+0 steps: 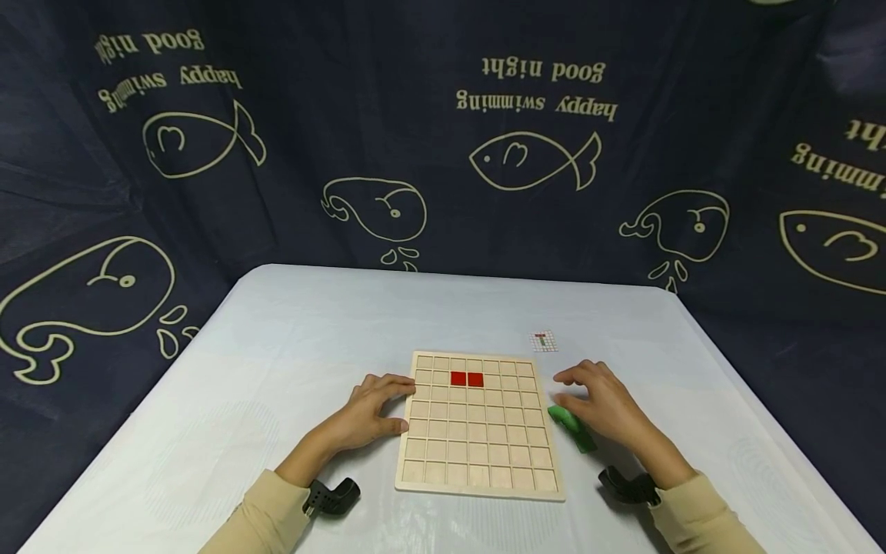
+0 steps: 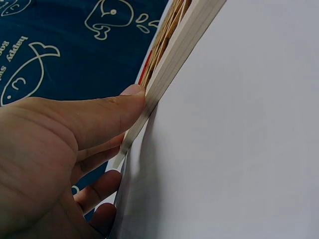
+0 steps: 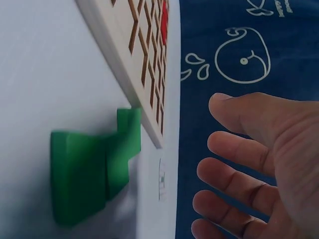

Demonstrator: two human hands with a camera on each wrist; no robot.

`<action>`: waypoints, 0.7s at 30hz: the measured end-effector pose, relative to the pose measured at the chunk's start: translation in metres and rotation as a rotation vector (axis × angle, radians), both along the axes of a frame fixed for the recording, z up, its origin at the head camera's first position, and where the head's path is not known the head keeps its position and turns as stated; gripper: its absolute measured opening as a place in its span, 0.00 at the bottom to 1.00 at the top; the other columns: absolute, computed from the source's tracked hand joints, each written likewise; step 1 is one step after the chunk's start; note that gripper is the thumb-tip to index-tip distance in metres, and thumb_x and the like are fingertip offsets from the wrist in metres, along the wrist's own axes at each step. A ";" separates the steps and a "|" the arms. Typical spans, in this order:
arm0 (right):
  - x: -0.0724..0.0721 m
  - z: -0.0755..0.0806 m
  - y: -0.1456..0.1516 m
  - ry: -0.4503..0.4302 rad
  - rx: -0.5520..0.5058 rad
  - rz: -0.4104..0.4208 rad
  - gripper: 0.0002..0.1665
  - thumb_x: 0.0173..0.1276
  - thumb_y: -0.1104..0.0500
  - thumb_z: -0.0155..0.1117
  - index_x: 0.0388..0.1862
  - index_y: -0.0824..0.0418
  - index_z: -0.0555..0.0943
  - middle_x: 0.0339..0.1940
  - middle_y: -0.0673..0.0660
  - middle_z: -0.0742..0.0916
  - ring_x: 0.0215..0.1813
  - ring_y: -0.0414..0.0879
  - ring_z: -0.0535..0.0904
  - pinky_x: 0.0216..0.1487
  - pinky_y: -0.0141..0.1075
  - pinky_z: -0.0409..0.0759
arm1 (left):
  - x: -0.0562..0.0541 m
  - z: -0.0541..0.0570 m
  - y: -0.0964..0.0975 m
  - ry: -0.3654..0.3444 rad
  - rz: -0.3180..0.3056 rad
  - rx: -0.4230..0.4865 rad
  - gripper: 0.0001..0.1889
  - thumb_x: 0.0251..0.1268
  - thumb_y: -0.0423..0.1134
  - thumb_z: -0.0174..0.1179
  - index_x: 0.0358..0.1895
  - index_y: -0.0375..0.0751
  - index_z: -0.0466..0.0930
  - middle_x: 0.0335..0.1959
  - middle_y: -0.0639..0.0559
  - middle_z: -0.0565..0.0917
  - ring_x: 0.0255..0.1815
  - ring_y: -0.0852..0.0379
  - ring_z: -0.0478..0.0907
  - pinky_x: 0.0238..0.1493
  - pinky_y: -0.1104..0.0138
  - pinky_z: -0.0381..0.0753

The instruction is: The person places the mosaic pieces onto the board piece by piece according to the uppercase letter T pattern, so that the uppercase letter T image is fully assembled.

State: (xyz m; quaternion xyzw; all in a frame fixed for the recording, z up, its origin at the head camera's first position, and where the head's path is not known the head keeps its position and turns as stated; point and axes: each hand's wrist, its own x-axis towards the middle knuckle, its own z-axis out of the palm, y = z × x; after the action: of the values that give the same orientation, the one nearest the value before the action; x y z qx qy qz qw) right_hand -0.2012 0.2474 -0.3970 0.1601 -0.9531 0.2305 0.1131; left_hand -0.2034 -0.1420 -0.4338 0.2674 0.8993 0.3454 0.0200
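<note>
A square-gridded wooden board [image 1: 477,432] lies flat on the table, with two red tiles [image 1: 467,378] side by side in its second row from the far edge. My left hand [image 1: 363,415] touches the board's left edge with the thumb and fingertips; in the left wrist view the thumb [image 2: 107,112] rests against that edge. To the right of the board lie several green square tiles [image 1: 577,435], partly overlapping. Over their far end hovers my right hand [image 1: 602,404], fingers loosely bent, holding nothing. The right wrist view shows the green tiles [image 3: 79,174] apart from its fingers.
A small pattern card [image 1: 543,342] with red and green squares lies beyond the board's far right corner. White cloth covers the table [image 1: 332,315]. Behind it hangs a dark blue curtain [image 1: 429,100] printed with fish and whales.
</note>
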 end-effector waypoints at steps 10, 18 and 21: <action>0.009 -0.004 0.017 -0.004 0.021 -0.031 0.16 0.57 0.55 0.71 0.43 0.59 0.84 0.38 0.52 0.83 0.45 0.48 0.74 0.42 0.44 0.72 | 0.000 0.000 0.000 0.002 0.003 0.000 0.29 0.53 0.44 0.68 0.61 0.45 0.73 0.66 0.56 0.70 0.57 0.55 0.63 0.55 0.55 0.56; 0.015 -0.004 0.030 -0.083 0.023 -0.049 0.16 0.58 0.54 0.69 0.45 0.57 0.83 0.41 0.53 0.83 0.47 0.49 0.74 0.43 0.45 0.72 | 0.000 0.000 0.000 0.005 0.004 -0.002 0.29 0.54 0.44 0.68 0.61 0.45 0.73 0.66 0.56 0.70 0.57 0.55 0.63 0.55 0.55 0.57; 0.017 -0.005 0.036 -0.089 0.013 -0.040 0.17 0.57 0.54 0.69 0.45 0.57 0.83 0.41 0.53 0.83 0.47 0.49 0.74 0.43 0.45 0.72 | 0.001 0.000 0.000 -0.004 0.004 0.002 0.29 0.54 0.44 0.68 0.61 0.44 0.73 0.66 0.55 0.70 0.58 0.55 0.63 0.56 0.54 0.56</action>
State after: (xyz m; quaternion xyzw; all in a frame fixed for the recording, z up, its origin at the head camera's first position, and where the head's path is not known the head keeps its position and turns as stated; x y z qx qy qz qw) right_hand -0.1843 0.2834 -0.4021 0.1316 -0.9617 0.2286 0.0742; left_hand -0.2029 -0.1421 -0.4337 0.2649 0.8996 0.3466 0.0206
